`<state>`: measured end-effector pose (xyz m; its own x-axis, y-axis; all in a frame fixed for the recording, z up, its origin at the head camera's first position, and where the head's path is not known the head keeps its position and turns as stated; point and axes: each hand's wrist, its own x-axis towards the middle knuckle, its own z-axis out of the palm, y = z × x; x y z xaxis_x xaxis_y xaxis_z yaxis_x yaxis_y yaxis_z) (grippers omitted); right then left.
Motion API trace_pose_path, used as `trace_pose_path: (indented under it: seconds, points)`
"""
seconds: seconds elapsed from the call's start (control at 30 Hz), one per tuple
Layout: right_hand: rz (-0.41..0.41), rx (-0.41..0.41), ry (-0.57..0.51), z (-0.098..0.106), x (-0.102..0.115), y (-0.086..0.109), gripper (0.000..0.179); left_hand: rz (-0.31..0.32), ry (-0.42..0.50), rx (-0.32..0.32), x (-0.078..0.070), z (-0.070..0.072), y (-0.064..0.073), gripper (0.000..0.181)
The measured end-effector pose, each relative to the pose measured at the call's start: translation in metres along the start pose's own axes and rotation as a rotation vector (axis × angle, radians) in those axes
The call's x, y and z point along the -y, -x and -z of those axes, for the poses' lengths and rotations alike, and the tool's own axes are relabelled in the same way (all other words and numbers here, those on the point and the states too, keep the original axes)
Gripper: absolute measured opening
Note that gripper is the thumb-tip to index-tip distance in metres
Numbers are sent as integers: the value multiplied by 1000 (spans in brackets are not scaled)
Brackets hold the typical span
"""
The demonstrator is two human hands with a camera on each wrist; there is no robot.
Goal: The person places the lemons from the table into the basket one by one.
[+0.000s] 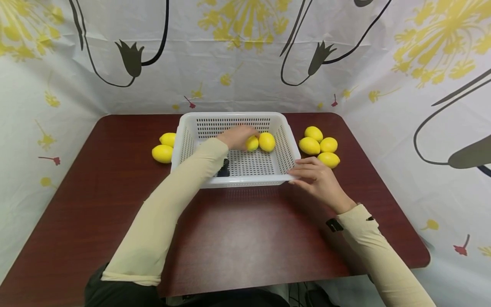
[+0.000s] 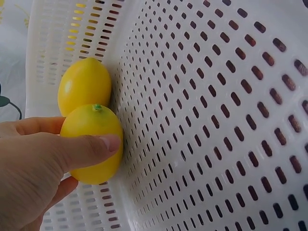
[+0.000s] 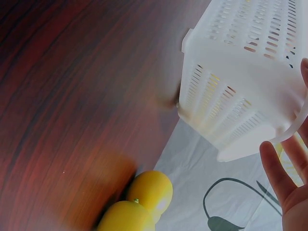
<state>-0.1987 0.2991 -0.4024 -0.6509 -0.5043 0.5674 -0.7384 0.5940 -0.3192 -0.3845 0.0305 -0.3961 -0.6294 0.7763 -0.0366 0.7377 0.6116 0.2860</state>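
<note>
A white perforated plastic basket (image 1: 245, 181) stands on the table. Inside it, my left hand (image 1: 235, 137) holds a yellow lemon (image 2: 94, 130), thumb across its near side. Against that one rests a second lemon (image 1: 267, 141), near the basket's right end; the left wrist view shows this other lemon (image 2: 84, 86) too. My right hand (image 1: 318, 179) grips the basket's front right corner, with fingers at the rim (image 3: 294, 126). Part of the held lemon is hidden by my fingers in the head view.
Left of the basket lie two lemons (image 1: 162, 153) on the dark red wooden table (image 1: 245, 238). Several more lemons (image 1: 309, 146) are grouped to its right. Behind and beside the table hangs a patterned white cloth (image 1: 245, 81).
</note>
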Motion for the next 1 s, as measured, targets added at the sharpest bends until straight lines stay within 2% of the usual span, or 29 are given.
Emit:
trace_pose_path:
  seconds: [0.43,0.57,0.67,0.73,1.0]
  points:
    - [-1,0,11,0,1,-1,44,-4,8,10,1,-1,-1,63]
    - [-2,1,6,0,0,-1,36,-4,4,15,1,0,-1,63]
    - [-5,1,8,0,0,0,36,-10,4,13,2,1,1,62]
    - [-8,0,13,0,0,-1,42,-16,4,12,2,2,2,60]
    - [-9,-3,16,0,1,0,42,-13,3,20,2,3,3,59]
